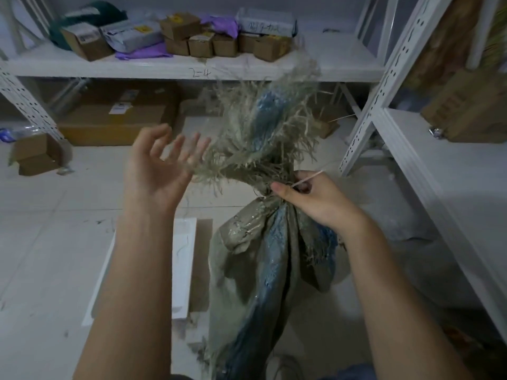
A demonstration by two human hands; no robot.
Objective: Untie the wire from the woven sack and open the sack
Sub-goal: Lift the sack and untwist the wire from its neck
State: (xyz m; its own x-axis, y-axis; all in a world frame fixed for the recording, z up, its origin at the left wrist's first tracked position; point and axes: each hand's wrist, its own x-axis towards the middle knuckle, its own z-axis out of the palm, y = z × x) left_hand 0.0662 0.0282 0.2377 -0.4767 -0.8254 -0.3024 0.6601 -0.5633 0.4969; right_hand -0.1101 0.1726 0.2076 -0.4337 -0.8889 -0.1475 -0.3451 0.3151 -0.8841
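Observation:
A grey-green woven sack (258,259) with a blue stripe stands upright on the floor in front of me. Its neck is gathered tight, and the frayed top (263,127) fans out above the tie. A thin pale wire (310,176) wraps the neck and sticks out to the right. My right hand (315,198) is at the right side of the neck, its thumb and fingers pinched on the wire. My left hand (162,165) hovers just left of the frayed top, palm up and fingers spread, holding nothing.
White metal shelving (192,67) runs along the back with small cardboard boxes (219,42) and parcels on it. Another shelf unit (411,127) stands close on the right. Larger cartons (115,119) sit on the floor under the back shelf. A flat white panel (181,270) lies left of the sack.

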